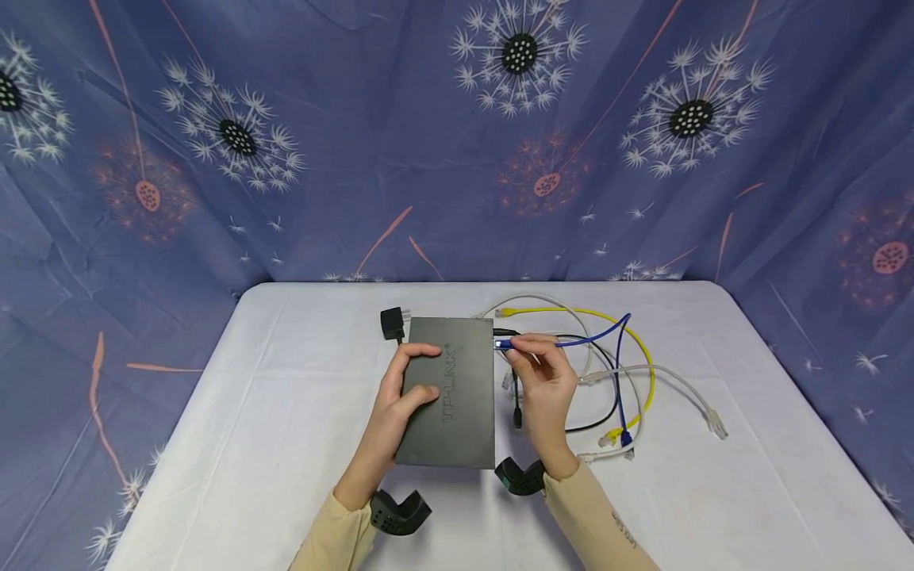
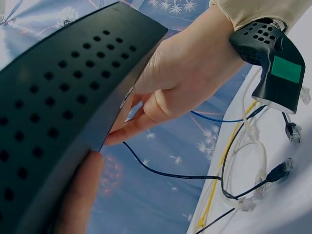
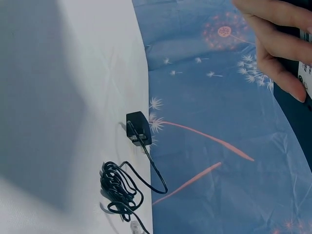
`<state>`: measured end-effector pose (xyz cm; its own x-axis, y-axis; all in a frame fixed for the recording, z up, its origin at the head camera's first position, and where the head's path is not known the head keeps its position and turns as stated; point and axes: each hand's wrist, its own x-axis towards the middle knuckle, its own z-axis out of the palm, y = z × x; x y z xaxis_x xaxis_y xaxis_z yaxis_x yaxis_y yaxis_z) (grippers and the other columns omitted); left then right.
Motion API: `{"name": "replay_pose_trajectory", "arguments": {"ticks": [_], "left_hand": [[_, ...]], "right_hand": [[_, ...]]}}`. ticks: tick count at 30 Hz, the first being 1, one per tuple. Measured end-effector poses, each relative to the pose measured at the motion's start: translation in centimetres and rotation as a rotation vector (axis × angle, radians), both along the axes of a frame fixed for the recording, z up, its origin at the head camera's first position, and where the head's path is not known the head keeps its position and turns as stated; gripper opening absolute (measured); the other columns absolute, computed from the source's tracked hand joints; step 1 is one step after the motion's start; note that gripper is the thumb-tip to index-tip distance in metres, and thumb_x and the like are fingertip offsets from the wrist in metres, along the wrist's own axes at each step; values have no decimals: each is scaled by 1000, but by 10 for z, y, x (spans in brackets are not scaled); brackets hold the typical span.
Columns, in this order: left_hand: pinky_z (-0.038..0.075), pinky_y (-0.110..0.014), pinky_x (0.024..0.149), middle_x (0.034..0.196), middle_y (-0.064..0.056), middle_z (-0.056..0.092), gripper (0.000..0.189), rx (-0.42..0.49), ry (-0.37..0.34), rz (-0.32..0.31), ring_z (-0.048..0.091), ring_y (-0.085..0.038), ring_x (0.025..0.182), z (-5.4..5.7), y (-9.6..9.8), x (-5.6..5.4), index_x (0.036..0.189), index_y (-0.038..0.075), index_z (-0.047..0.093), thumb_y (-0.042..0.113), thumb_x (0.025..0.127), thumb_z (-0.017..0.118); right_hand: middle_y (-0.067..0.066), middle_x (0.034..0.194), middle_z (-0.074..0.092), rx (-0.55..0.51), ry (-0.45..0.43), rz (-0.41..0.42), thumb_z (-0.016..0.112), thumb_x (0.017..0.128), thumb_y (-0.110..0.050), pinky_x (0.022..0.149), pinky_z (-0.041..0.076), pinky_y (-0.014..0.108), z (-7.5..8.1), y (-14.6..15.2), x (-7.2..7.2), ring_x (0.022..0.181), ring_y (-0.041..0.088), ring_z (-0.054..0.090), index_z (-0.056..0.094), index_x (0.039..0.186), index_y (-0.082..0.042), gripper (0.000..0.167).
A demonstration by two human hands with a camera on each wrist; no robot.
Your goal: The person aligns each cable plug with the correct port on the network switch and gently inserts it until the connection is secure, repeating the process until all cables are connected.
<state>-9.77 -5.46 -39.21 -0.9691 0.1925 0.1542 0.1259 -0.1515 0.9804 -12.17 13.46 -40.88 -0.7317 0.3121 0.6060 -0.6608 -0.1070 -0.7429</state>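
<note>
Box (image 1: 471, 432), clamped in my left hand (image 1: 401, 396), hangs over the surface (image 1: 286, 396); my right hand (image 1: 548, 385) pinches the blue plug (image 1: 503, 345) from behind, just beside the box's edge. I'd brace the box and square the plug before pushing.

Your box (image 1: 466, 396) looks like matt metal, your blue plug (image 1: 503, 345) like glossy plastic, your adapter (image 1: 392, 323) like plastic; your table cover (image 1: 300, 388) and creased backdrop (image 1: 400, 119) look like cloth.
</note>
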Motion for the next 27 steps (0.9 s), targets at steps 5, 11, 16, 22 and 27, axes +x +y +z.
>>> {"name": "replay_pose_trajectory", "arguments": {"ticks": [5, 11, 16, 22, 27], "left_hand": [[30, -45, 89, 130, -6, 43, 45, -16, 5, -5, 41, -27, 111, 0, 0, 0, 124, 17, 52, 3, 81, 52], [32, -44, 88, 130, -5, 43, 44, -23, 1, -15, 41, -26, 111, 1, -1, 0, 123, 17, 53, 3, 81, 52], [32, -44, 87, 129, -5, 45, 43, -25, -2, -25, 42, -26, 109, 3, -1, 0, 122, 17, 54, 3, 81, 53], [32, -45, 89, 129, -6, 45, 44, -27, 1, -17, 43, -27, 109, 2, 0, -2, 122, 18, 54, 3, 81, 54], [31, -46, 90, 129, -6, 46, 44, -15, 17, 21, 43, -28, 110, 1, 0, -5, 122, 16, 56, 1, 80, 55]], "right_hand": [[10, 97, 60, 0, 10, 2, 64, 80, 17, 84, 49, 28, 0, 0, -1, 94, 22, 58, 59, 89, 22, 11], [10, 95, 60, 7, 25, -2, 64, 79, 17, 84, 49, 28, -1, 0, -1, 94, 22, 58, 58, 88, 22, 12], [11, 94, 60, 21, 23, -14, 65, 79, 17, 83, 49, 27, -1, 0, 0, 94, 22, 58, 59, 87, 22, 11], [9, 95, 60, 28, 8, -7, 64, 79, 19, 84, 49, 28, -1, 1, -1, 94, 22, 58, 59, 88, 21, 11], [11, 96, 61, 9, -6, 29, 63, 79, 19, 86, 48, 28, 2, 1, -4, 97, 23, 57, 58, 90, 22, 12]]}}
